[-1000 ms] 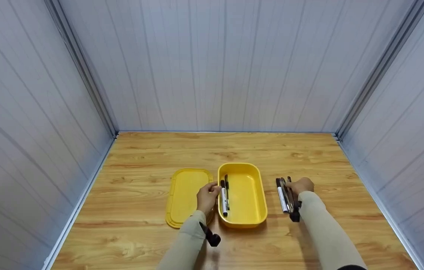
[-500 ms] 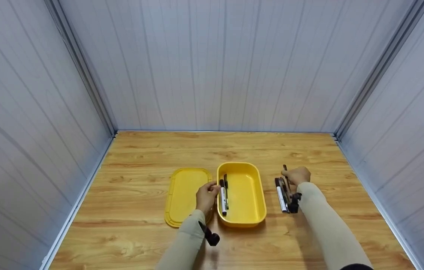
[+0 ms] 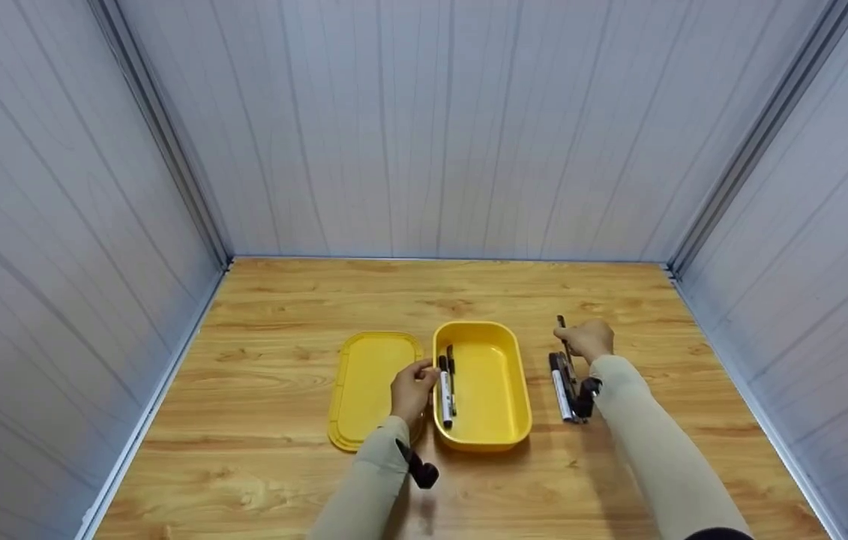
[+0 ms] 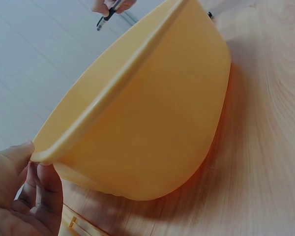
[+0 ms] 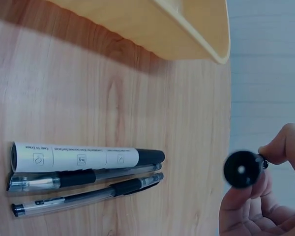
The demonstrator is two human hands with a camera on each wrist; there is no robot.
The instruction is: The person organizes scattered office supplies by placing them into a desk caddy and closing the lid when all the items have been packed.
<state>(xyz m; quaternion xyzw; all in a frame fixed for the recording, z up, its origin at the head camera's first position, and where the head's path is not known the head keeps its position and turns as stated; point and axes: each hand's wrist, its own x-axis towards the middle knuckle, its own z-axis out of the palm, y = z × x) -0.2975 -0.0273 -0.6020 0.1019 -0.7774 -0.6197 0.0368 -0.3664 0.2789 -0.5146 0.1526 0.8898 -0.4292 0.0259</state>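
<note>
My left hand [image 3: 410,391] pinches the left rim of a yellow plastic box [image 3: 487,397] between thumb and fingers, as the left wrist view shows up close. Inside the box, along its left side, lie a white-and-black marker [image 3: 445,397] and a thin black pen [image 3: 451,367]. To the right of the box, my right hand [image 3: 591,339] pinches a black pen [image 5: 242,169] above the table; the right wrist view sees it end-on. Below that hand, another marker [image 5: 78,157] lies beside two clear-barrelled gel pens [image 5: 88,195], partly hidden by the wrist camera in the head view.
A flat yellow lid [image 3: 367,382] lies left of the box, partly under my left hand and forearm. The wooden table [image 3: 281,300] is bounded by pale panel walls [image 3: 409,135] at the back and both sides.
My right hand has lifted the pen from the row and moved away from me and slightly left with it. My left hand stays on the box rim.
</note>
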